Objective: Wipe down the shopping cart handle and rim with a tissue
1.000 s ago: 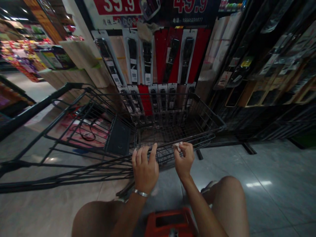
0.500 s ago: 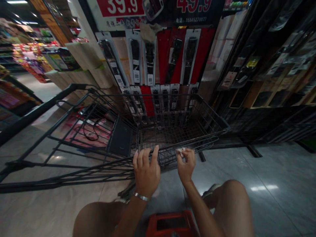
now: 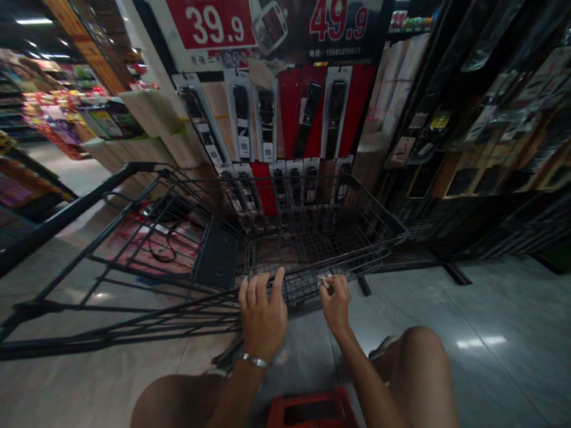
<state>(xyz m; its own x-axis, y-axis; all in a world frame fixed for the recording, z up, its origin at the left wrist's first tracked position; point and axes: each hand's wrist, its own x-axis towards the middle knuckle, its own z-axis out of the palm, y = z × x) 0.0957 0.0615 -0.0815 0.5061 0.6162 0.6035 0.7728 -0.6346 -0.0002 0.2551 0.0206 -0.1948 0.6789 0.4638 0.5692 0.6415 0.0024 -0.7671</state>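
Observation:
A dark wire shopping cart stands sideways in front of me. My left hand, with a silver band at the wrist, has its fingers hooked over the near top rail of the cart; its thumb is hidden. Right of it, my right hand is closed in a pinch at the same side of the cart. Between its thumb and fingers is a small crumpled white tissue, mostly covered by the fingers. Whether the tissue touches the rail I cannot tell.
Packaged belts hang on a rack behind the cart, under a price sign. A pink bag shows through the cart's left end. An orange-red plastic stool is between my knees. Shelves with goods stand at right.
My view has tipped up slightly, so the rack and sign appear lower. Both hands stay at the cart's near rail; the right hand's pinch on the tissue has shifted a little.

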